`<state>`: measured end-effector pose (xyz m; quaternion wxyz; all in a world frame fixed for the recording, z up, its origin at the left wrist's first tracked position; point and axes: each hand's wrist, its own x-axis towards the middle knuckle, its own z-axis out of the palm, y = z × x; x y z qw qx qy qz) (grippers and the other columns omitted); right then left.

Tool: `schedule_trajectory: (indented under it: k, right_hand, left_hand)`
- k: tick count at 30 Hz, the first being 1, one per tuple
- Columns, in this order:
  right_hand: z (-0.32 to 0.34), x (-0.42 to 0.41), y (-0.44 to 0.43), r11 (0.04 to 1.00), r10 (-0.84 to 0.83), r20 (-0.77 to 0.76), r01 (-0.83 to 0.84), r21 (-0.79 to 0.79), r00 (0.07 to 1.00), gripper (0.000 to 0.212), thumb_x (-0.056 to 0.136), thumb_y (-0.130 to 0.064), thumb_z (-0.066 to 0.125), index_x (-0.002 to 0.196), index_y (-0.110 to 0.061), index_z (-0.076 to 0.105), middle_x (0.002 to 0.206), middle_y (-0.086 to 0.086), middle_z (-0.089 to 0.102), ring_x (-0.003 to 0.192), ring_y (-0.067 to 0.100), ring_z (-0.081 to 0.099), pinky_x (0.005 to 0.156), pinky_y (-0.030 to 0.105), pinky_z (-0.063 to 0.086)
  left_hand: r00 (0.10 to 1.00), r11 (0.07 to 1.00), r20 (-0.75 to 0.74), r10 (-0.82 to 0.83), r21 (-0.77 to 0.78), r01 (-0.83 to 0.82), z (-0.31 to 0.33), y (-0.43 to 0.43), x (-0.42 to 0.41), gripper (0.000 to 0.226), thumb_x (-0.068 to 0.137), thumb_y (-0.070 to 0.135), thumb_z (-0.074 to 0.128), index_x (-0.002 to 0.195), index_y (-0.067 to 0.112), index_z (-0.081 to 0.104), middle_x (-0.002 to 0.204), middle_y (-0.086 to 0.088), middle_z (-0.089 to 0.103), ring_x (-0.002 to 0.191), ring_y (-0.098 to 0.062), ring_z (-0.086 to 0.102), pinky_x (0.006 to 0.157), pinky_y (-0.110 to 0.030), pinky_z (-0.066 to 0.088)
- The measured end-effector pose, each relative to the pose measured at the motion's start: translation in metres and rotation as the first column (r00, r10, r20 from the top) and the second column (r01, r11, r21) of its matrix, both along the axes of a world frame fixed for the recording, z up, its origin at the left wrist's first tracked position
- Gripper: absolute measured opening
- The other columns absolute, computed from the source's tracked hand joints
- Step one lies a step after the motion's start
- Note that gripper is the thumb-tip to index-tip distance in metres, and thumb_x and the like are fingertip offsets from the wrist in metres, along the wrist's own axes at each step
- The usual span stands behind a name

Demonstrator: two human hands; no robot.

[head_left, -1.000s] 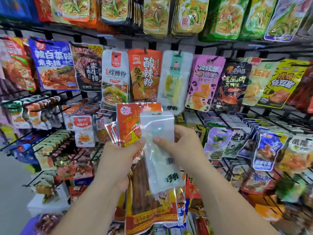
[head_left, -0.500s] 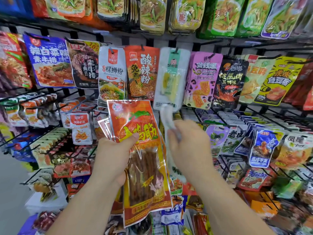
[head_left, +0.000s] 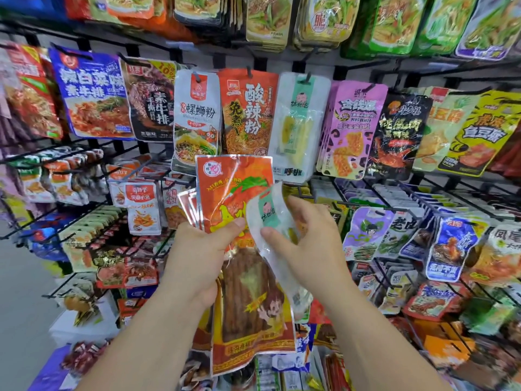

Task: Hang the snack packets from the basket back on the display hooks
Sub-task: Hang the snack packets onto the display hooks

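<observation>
Several orange packets are gripped in the left hand; one white packet, seemingly bent, is pinched by the right hand.

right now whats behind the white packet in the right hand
Behind the white packet, pinched by the right hand, is the big orange packet the left hand holds. The orange print it overlaps is hidden.

Your left hand grips a fan of orange snack packets, thumb pressed on the front one. Your right hand pinches a white and green packet, tilted across the orange one, below a matching packet hanging on the display hooks
</observation>
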<state>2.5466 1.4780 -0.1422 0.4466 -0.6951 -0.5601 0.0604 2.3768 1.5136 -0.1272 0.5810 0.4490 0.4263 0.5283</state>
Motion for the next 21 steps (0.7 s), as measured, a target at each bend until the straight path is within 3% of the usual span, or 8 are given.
schedule_trajectory:
  k: [1,3,5,7,11,14,17,21]
  right_hand:
    - [0.005,0.0,-0.001,0.998,0.017,-0.077,-0.022,-0.062,0.997,0.073,0.081,-0.056,0.08,0.143,-0.028,0.055,0.127,-0.012,0.058,0.117,0.008,0.057,0.099,0.032,0.05]
    - [0.008,0.004,-0.001,0.991,0.071,-0.252,-0.096,-0.09,0.965,0.053,0.079,-0.054,0.082,0.124,-0.031,0.065,0.106,-0.019,0.07,0.096,0.002,0.067,0.08,0.029,0.057]
    - [0.01,0.008,-0.001,0.995,0.068,-0.328,-0.089,-0.048,0.942,0.035,0.078,-0.048,0.085,0.096,-0.023,0.07,0.078,-0.008,0.07,0.066,0.004,0.065,0.059,0.027,0.053]
    - [0.016,0.012,-0.001,0.997,0.061,-0.367,-0.071,-0.014,0.928,0.035,0.081,-0.041,0.085,0.09,-0.013,0.067,0.07,0.0,0.063,0.056,0.012,0.058,0.051,0.029,0.049]
    - [0.043,0.022,0.003,0.995,0.099,-0.465,-0.076,0.067,0.88,0.012,0.091,-0.024,0.079,0.102,-0.023,0.074,0.09,-0.002,0.079,0.08,0.021,0.076,0.075,0.051,0.063]
    - [0.072,0.026,0.012,0.988,0.113,-0.486,-0.043,0.151,0.866,0.007,0.096,-0.022,0.073,0.101,-0.027,0.074,0.096,0.002,0.079,0.088,0.025,0.076,0.079,0.058,0.062]
    - [0.103,0.023,0.024,0.972,0.137,-0.495,-0.022,0.232,0.858,0.014,0.098,-0.034,0.069,0.089,-0.028,0.078,0.094,0.02,0.075,0.078,0.033,0.069,0.072,0.063,0.057]
    - [0.131,0.023,0.054,0.961,0.081,-0.514,0.07,0.268,0.854,0.052,0.078,-0.065,0.067,0.08,-0.013,0.067,0.087,0.03,0.067,0.078,0.049,0.068,0.071,0.072,0.056]
  left_hand:
    - [1.0,1.0,-0.005,0.002,0.005,-0.002,0.0,0.001,-0.001,0.017,0.085,0.016,0.084,0.098,0.006,0.078,0.093,-0.006,0.081,0.087,-0.017,0.078,0.073,-0.03,0.058]
    - [1.0,1.0,-0.014,-0.005,0.002,0.005,0.003,0.001,-0.002,0.014,0.085,0.016,0.085,0.094,0.008,0.079,0.093,-0.008,0.081,0.087,-0.021,0.078,0.078,-0.035,0.057]
    - [1.0,1.0,-0.007,0.002,-0.005,-0.002,0.005,0.001,-0.003,0.004,0.087,0.013,0.082,0.088,0.011,0.079,0.086,-0.002,0.081,0.079,-0.014,0.077,0.073,-0.029,0.053]
    - [1.0,1.0,0.008,0.011,-0.014,-0.011,0.005,0.001,-0.002,0.005,0.087,0.012,0.082,0.087,0.012,0.077,0.079,0.005,0.079,0.073,-0.008,0.074,0.075,-0.026,0.047]
    - [0.998,0.998,0.05,0.038,-0.056,-0.035,0.012,0.003,-0.001,0.044,0.087,0.012,0.082,0.065,0.014,0.043,0.054,0.009,0.054,0.075,-0.01,0.054,0.097,-0.03,0.035]
    - [0.996,0.998,0.075,0.043,-0.056,-0.039,0.01,0.011,-0.001,0.041,0.084,0.021,0.086,0.091,-0.002,0.053,0.098,-0.008,0.063,0.101,-0.012,0.057,0.102,-0.038,0.03]
    - [0.995,0.995,0.064,0.075,-0.068,-0.071,0.016,0.013,-0.003,0.064,0.081,0.029,0.089,0.119,-0.006,0.051,0.125,-0.008,0.059,0.128,-0.021,0.05,0.107,-0.043,0.03]
    - [0.989,0.998,0.138,0.063,-0.04,-0.058,0.017,0.014,-0.003,0.034,0.086,0.017,0.084,0.094,0.001,0.055,0.095,-0.003,0.061,0.094,-0.012,0.055,0.105,-0.041,0.031]
